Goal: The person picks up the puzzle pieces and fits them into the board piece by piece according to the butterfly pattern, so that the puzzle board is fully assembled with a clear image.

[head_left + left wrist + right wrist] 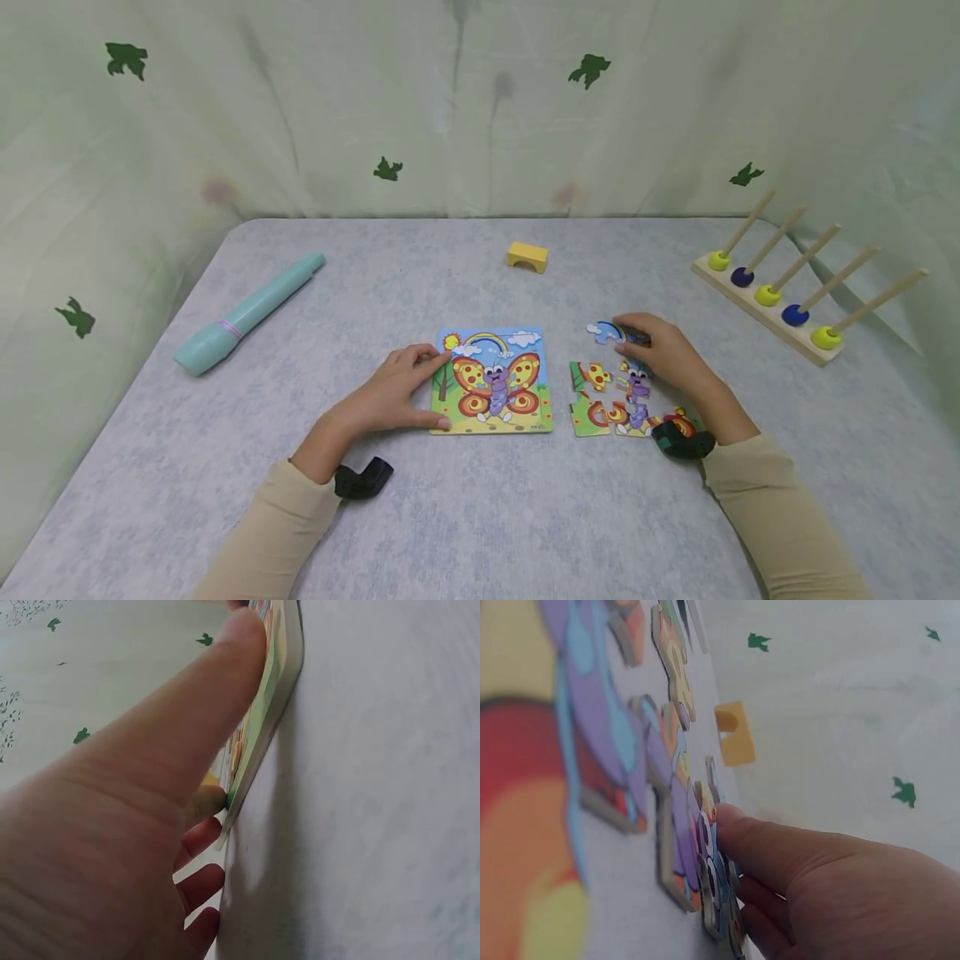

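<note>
A square puzzle board (495,383) with a butterfly, a rainbow and a sun lies flat on the table. My left hand (382,392) rests at its left side, the thumb (225,667) over the near corner and the fingers along the far part of that edge. To the right of the board, my right hand (663,354) pinches a jigsaw piece (603,332) showing a rainbow and cloud, thumb and fingers at its right end. Several loose jigsaw pieces (591,417) lie closely grouped below that hand, some partly hidden by it and the wrist camera.
A yellow arch block (528,257) stands behind the board. At the back right is a wooden peg stand (780,321) with yellow and blue beads. A teal toy microphone (251,315) lies on the left. Behind the table (480,517) hangs a pale curtain (480,100).
</note>
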A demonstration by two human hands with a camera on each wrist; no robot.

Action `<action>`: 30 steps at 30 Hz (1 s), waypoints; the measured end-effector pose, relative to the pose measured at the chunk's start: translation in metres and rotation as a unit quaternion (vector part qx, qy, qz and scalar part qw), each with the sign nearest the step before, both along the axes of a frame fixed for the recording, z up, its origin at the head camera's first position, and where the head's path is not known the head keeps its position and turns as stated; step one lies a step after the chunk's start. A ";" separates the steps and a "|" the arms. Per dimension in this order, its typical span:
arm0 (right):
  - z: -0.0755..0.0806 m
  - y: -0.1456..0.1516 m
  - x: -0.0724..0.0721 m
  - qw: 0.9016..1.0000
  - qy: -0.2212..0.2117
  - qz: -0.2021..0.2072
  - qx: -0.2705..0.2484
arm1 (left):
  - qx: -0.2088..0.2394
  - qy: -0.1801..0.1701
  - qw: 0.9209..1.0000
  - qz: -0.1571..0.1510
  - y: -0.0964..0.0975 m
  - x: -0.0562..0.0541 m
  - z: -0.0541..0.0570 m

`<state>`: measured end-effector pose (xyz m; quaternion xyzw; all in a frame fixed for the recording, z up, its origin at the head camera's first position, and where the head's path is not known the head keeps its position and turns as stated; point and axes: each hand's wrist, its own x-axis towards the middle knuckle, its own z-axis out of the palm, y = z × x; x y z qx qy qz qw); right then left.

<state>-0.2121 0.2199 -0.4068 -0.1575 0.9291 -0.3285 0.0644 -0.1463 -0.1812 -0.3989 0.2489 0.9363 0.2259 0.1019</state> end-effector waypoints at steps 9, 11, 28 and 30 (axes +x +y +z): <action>0.011 -0.006 0.005 1.000 0.027 0.010 0.008 | -0.016 0.052 0.998 -0.009 0.004 -0.002 -0.005; 0.017 -0.011 0.007 0.999 0.050 0.018 0.001 | -0.019 0.057 0.998 -0.005 0.005 -0.001 -0.005; 0.055 -0.108 0.036 0.978 0.135 0.153 -0.044 | -0.074 0.044 0.996 0.003 0.014 -0.001 0.009; 0.052 -0.121 0.035 0.980 0.115 0.158 -0.037 | -0.080 0.038 0.996 0.004 0.015 -0.001 0.010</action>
